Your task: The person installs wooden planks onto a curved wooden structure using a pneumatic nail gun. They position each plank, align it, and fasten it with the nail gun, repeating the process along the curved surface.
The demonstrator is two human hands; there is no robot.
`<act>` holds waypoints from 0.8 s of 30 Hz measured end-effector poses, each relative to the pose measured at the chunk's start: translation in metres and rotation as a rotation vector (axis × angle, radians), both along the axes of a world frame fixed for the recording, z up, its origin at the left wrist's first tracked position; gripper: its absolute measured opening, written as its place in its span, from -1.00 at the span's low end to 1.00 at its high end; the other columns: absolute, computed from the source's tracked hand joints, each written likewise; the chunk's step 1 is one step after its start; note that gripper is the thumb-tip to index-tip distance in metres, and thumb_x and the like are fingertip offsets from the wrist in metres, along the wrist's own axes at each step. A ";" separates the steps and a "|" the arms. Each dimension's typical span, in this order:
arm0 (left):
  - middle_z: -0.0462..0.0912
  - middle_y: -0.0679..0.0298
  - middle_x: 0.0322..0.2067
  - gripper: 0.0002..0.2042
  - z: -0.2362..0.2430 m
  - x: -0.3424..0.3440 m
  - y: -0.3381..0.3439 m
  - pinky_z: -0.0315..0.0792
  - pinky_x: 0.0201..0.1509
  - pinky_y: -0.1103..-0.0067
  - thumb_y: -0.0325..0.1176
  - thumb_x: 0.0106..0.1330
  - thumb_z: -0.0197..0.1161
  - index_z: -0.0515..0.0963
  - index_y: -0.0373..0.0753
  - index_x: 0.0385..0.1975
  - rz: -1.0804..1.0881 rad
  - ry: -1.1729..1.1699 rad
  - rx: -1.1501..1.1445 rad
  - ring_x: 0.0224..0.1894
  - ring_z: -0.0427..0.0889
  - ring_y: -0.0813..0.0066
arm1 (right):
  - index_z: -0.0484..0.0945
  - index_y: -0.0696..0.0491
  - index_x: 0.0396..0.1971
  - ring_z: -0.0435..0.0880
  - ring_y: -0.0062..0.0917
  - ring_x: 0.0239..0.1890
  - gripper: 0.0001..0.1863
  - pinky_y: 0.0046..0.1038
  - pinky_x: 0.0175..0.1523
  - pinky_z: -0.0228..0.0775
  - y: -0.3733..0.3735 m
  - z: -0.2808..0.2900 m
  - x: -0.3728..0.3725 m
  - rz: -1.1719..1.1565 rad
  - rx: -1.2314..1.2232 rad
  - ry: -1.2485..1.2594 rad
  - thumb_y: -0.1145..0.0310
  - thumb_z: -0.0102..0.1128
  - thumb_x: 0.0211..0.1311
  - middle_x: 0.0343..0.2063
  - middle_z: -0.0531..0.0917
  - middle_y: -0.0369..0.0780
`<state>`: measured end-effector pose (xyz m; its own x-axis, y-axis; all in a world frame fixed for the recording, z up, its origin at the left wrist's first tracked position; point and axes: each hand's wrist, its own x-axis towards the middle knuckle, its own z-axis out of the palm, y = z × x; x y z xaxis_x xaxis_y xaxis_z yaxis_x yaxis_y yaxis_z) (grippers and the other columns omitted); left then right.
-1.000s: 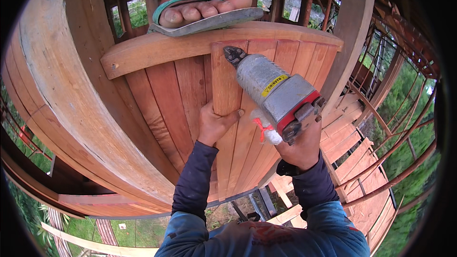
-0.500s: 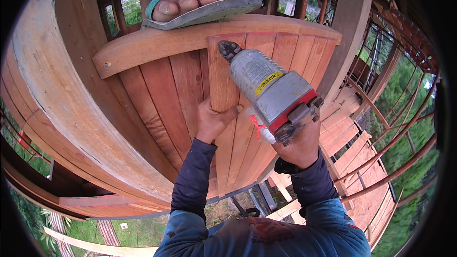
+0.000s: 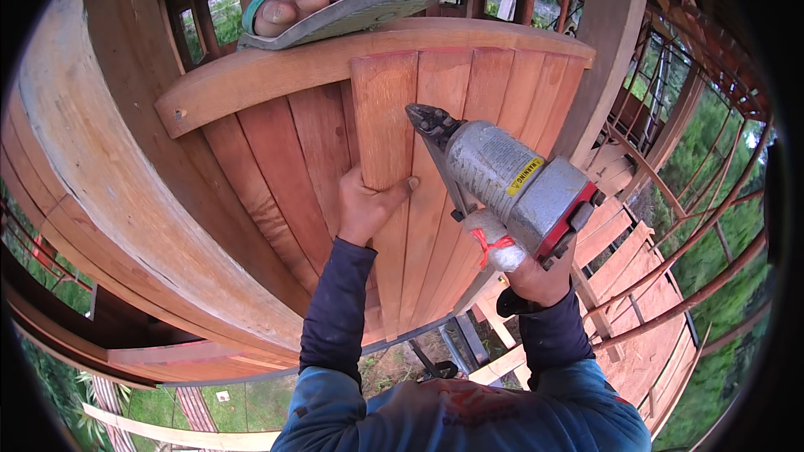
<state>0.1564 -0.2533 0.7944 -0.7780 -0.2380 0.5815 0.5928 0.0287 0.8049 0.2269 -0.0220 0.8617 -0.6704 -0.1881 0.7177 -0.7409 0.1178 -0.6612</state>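
My left hand grips the edge of an upright wooden plank, its thumb lying across the front face. In my right hand is a grey nail gun with a red-trimmed rear end and a yellow label. The tool's body covers most of those fingers. Its dark nose points up and left, just right of the plank, over the neighbouring boards; whether it touches them I cannot tell. White wrapping tied with red string shows beside my right hand.
Across the boards' top runs a curved wooden rail, with another person's sandalled foot on it. Thick posts flank the panel. Metal scaffold bars and wooden planking lie to the right, with grass far below.
My right hand has drawn the nail gun down and to the right, off the plank's top. My left hand keeps its grip on the plank. The view has shifted slightly.
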 end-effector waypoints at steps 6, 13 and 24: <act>0.71 0.25 -0.31 -0.71 0.000 -0.004 -0.002 0.57 -0.22 0.59 -0.51 0.09 0.51 0.60 -0.42 -0.23 0.083 0.001 -0.065 -0.31 0.66 0.58 | 0.61 0.23 -0.18 0.73 -0.39 -0.25 -0.59 -0.40 -0.15 0.53 0.014 -0.020 -0.016 -0.030 -0.004 -0.145 0.27 0.48 0.04 -0.31 0.73 -0.11; 0.70 0.25 -0.29 -0.68 0.007 0.005 0.005 0.56 -0.19 0.59 -0.49 0.05 0.54 0.61 -0.41 -0.22 0.088 -0.008 -0.030 -0.29 0.65 0.56 | 0.65 0.20 -0.21 0.76 -0.41 -0.32 -0.61 -0.41 -0.22 0.55 0.033 -0.058 -0.020 -0.091 -0.011 -0.235 0.22 0.46 0.08 -0.43 0.73 -0.11; 0.70 0.28 -0.32 -0.73 -0.025 0.010 0.003 0.55 -0.21 0.62 -0.51 0.06 0.54 0.63 -0.38 -0.26 0.137 -0.114 -0.016 -0.32 0.64 0.60 | 0.66 0.15 -0.29 0.74 -0.21 -0.39 -0.66 -0.36 -0.31 0.52 0.034 -0.057 -0.020 -0.131 0.055 -0.181 0.20 0.47 0.08 -0.48 0.71 -0.08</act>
<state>0.1667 -0.2503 0.7696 -0.8002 -0.3374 0.4958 0.4872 0.1164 0.8655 0.2072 0.0120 0.8044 -0.8086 -0.1266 0.5745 -0.5867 0.2446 -0.7719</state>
